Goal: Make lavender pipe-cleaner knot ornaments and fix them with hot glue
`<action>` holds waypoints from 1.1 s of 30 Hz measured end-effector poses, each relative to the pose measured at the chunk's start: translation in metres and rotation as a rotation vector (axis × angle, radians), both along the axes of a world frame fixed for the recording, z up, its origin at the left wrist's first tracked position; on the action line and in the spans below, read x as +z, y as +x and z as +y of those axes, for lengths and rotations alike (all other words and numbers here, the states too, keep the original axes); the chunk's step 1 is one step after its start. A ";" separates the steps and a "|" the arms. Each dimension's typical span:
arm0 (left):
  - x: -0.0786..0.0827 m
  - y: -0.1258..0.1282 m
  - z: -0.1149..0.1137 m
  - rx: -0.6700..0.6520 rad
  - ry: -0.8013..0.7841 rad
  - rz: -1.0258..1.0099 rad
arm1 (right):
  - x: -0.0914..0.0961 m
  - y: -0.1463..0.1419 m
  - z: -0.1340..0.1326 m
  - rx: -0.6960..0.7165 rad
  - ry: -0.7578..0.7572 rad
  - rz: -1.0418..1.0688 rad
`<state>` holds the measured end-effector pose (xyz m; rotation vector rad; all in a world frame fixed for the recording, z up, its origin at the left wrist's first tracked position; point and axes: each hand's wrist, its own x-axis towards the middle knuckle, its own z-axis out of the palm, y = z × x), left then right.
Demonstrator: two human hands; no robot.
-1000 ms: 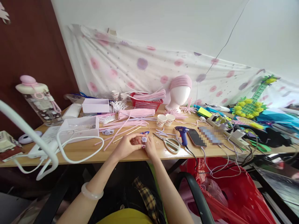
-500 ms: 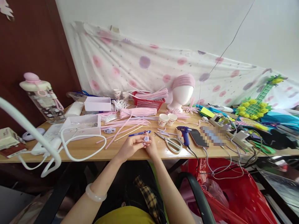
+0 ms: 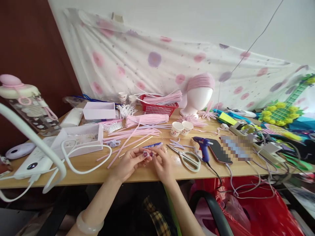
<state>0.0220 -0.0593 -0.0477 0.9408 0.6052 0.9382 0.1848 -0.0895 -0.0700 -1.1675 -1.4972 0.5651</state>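
My left hand (image 3: 129, 163) and my right hand (image 3: 162, 164) meet over the front edge of the wooden table (image 3: 98, 167). Their fingertips pinch a small lilac fuzzy piece (image 3: 145, 153) between them; most of it is hidden by the fingers. A blue pen (image 3: 153, 145) lies just behind the fingers. Loose pink pipe cleaners (image 3: 133, 134) spread out beyond the left hand. Scissors (image 3: 187, 158) lie to the right of my right hand, and a blue glue gun (image 3: 202, 146) lies past them.
Two paper cups (image 3: 181, 127), a red basket (image 3: 158, 108) of pink stems, a white foam head (image 3: 198, 96), white boxes (image 3: 78, 136), a phone (image 3: 218, 150), tangled cables (image 3: 258, 147) and a white cable loop (image 3: 81, 157) crowd the table. A chair arm (image 3: 209, 209) and red bag (image 3: 258, 209) sit below right.
The view has shifted closer to the table. Both hands stay together on the small lilac piece, which now sits lower between the fingertips and is mostly covered.
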 end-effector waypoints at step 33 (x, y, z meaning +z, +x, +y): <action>0.042 -0.010 0.080 -0.705 -0.074 0.220 | 0.034 0.020 0.036 0.809 -0.910 0.471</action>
